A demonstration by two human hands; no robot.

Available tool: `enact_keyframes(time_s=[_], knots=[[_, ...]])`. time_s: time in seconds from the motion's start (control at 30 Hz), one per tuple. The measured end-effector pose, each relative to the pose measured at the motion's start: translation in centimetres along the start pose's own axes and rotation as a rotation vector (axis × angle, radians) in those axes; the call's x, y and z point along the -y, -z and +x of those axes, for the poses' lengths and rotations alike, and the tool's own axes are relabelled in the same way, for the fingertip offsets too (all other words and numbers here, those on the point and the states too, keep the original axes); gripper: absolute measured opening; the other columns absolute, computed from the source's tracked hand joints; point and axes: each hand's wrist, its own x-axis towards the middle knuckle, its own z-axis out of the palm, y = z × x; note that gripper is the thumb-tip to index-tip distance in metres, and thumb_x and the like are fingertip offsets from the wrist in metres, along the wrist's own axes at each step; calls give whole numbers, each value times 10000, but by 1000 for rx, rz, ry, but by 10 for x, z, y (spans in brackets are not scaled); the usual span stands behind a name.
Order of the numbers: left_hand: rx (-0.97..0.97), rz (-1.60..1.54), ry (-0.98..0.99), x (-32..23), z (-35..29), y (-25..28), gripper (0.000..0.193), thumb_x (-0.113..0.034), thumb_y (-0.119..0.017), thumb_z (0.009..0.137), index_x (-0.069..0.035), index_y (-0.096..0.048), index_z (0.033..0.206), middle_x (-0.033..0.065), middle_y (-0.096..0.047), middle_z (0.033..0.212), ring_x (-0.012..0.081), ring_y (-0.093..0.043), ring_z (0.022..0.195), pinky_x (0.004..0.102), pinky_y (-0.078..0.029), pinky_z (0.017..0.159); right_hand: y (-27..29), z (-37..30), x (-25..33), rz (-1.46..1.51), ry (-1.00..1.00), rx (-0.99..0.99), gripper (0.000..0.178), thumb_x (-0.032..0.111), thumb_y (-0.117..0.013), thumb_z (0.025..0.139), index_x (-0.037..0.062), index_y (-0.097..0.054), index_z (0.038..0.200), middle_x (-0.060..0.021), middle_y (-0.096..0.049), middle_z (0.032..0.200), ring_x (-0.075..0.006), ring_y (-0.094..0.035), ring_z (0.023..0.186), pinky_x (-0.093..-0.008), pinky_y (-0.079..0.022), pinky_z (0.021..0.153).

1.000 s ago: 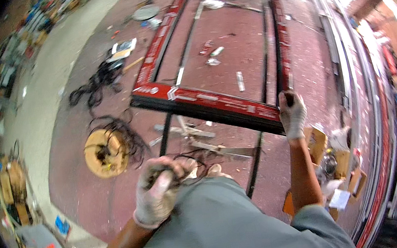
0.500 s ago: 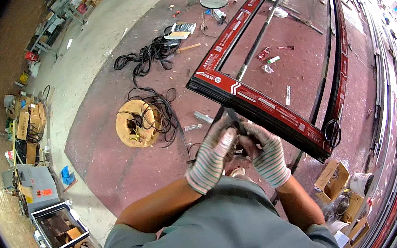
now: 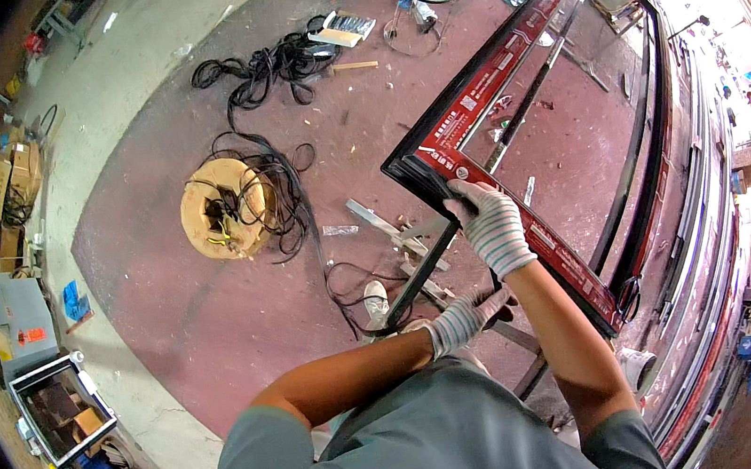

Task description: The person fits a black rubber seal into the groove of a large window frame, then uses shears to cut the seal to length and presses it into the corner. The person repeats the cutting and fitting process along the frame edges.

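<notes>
A large window frame (image 3: pixel 560 253), black with red printed film on its faces, lies at a slant on supports in front of me. My right hand (image 3: pixel 494 230), in a white glove with green stripes, grips the black near edge of this frame, close to its left corner. My left hand (image 3: pixel 463 323), gloved alike, is lower and nearer my body, under the right forearm. Its fingers are closed and point right around something dark; what they hold is partly hidden. A pair of scissors (image 3: pixel 629 298) with black handles hangs at the frame's right near corner.
On the red floor left of me lie a wooden spool (image 3: pixel 199 222) with black cord and a heap of black cable (image 3: pixel 264 71). A metal stand leg (image 3: pixel 423 271) slants below the frame. Long profiles (image 3: pixel 685 279) are stacked at the right; a glazed panel (image 3: pixel 22 414) stands far left.
My hands have parted from the dark piece they held together. The right has moved up onto the frame's edge; the left has dropped toward my body. The view has shifted.
</notes>
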Motion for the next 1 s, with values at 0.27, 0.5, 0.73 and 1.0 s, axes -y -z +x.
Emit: enact_keyframes(time_s=[0.27, 0.5, 0.73, 1.0], knots=[[-48, -121, -109, -21, 13, 22, 318, -338, -616, 1045, -81, -693, 1217, -26, -713, 1050, 72, -632, 913, 268, -513, 823, -31, 37, -15, -163, 25, 2, 176, 153, -764, 869, 39, -714, 993, -171, -730, 957, -347, -714, 868, -408, -570, 790], [-99, 0, -150, -30, 18, 23, 398, -405, -572, 1058, -46, -713, 1155, 35, -737, 971, 125, -653, 893, 303, -496, 855, -37, 55, -8, -415, -77, 64, 255, 312, -737, 892, 64, -678, 897, -149, -725, 833, -365, -698, 756, -454, -555, 690], [-162, -62, -175, -1, 45, 25, 394, -437, -585, 1044, -70, -727, 1074, -3, -711, 845, 87, -566, 697, 267, -437, 655, -44, 62, 6, -548, 116, -58, 195, 246, -742, 814, 77, -676, 885, -137, -690, 893, -348, -669, 834, -479, -531, 771], [-102, 13, -124, -5, 40, 33, 395, -440, -577, 1045, -72, -712, 1087, -20, -708, 930, 81, -609, 812, 267, -478, 734, -62, 64, -21, -365, 481, -120, 283, 77, -750, 680, 130, -689, 951, -91, -618, 888, -308, -623, 859, -465, -480, 812]])
